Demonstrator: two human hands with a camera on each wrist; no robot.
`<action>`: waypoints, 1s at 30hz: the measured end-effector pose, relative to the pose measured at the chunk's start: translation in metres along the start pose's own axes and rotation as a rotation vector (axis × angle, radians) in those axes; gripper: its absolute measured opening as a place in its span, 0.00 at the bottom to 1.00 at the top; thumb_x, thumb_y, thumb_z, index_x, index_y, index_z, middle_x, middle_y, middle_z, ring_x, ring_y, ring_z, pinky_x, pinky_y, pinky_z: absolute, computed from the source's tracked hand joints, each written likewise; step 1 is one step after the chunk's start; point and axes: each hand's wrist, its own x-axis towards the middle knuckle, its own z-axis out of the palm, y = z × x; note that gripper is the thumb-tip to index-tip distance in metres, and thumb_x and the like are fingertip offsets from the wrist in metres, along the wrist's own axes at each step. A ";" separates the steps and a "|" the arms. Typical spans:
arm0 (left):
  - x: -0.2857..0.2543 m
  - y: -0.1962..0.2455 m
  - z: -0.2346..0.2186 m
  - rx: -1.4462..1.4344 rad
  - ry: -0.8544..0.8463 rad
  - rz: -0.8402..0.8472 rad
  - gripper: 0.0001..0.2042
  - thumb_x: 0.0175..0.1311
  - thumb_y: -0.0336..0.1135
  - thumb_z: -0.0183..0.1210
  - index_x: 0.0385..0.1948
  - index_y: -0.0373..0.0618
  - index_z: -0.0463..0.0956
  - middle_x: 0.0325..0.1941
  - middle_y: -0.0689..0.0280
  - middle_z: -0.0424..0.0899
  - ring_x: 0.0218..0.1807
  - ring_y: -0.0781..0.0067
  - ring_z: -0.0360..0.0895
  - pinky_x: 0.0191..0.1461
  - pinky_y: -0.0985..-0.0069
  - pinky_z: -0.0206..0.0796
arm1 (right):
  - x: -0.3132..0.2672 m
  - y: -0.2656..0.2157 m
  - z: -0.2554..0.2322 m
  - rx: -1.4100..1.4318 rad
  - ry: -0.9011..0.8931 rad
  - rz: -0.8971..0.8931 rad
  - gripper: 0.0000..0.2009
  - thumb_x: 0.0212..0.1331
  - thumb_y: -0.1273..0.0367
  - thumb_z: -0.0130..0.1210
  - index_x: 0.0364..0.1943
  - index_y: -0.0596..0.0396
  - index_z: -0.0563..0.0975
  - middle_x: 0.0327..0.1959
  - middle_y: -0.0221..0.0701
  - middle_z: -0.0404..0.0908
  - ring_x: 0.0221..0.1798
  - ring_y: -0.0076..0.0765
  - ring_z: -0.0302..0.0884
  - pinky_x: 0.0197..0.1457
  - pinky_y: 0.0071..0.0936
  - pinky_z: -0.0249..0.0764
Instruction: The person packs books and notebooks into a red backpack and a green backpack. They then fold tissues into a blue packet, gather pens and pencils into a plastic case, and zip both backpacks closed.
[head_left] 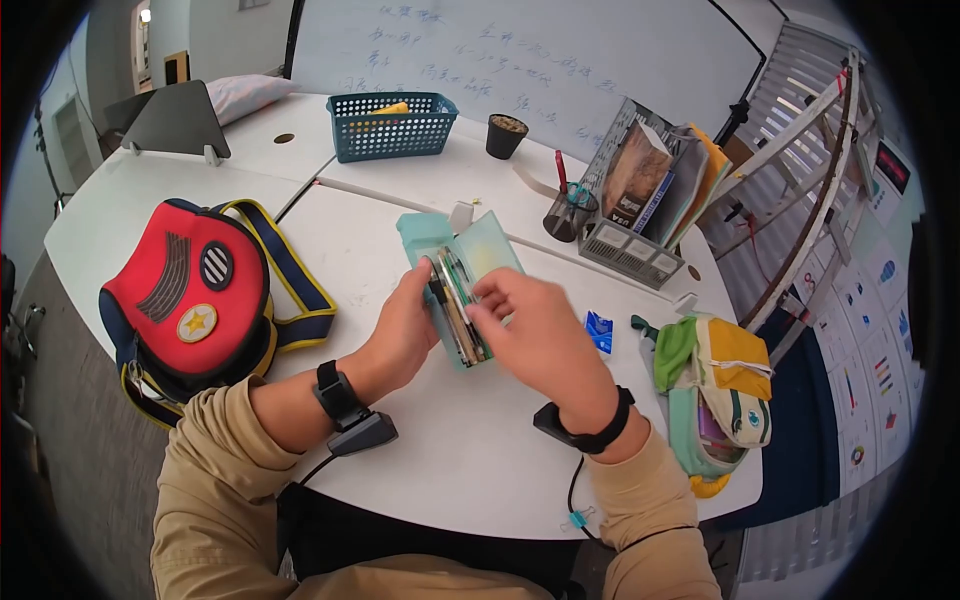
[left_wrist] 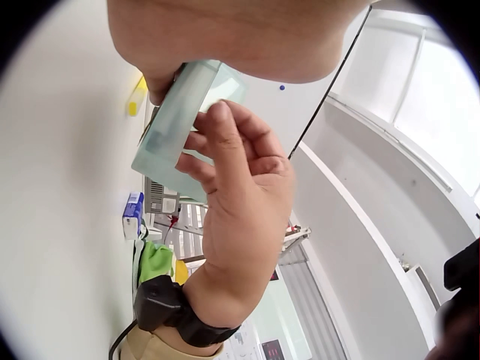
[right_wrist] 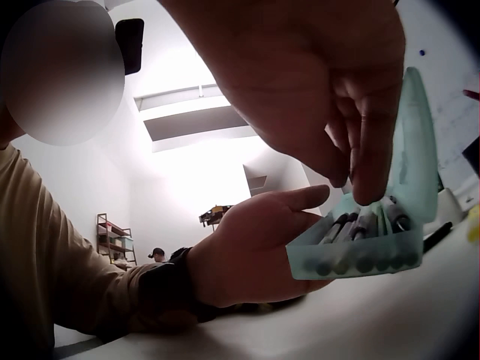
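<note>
A translucent teal pencil case (head_left: 408, 232) (left_wrist: 178, 112) (right_wrist: 352, 261), its lid (head_left: 492, 246) (right_wrist: 417, 150) raised, holds several pens (head_left: 458, 318) (right_wrist: 364, 226) lying side by side. My left hand (head_left: 400, 322) (left_wrist: 232, 37) (right_wrist: 244, 247) grips the case from its left side and below, thumb along the edge. Over the opening, my right hand (head_left: 540, 325) (left_wrist: 244, 184) (right_wrist: 315, 82) reaches down with bent fingers; its fingertips are at the pens in the right wrist view. No pen shows clearly between them, and the case wall partly hides those fingers in the left wrist view.
At the left lies a red bag (head_left: 205, 285). Behind stand a teal basket (head_left: 392, 135), a black pot (head_left: 505, 138), a pen holder (head_left: 568, 215) and a file rack (head_left: 632, 255). A blue packet (head_left: 599, 332) and a small backpack (head_left: 735, 385) lie at the right.
</note>
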 end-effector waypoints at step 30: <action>0.009 -0.008 -0.009 -0.028 0.109 -0.005 0.18 0.90 0.42 0.48 0.67 0.38 0.73 0.68 0.56 0.83 0.69 0.63 0.84 0.77 0.58 0.76 | 0.000 0.005 0.000 -0.064 -0.127 -0.241 0.14 0.79 0.77 0.60 0.62 0.62 0.89 0.59 0.44 0.84 0.58 0.53 0.87 0.64 0.41 0.83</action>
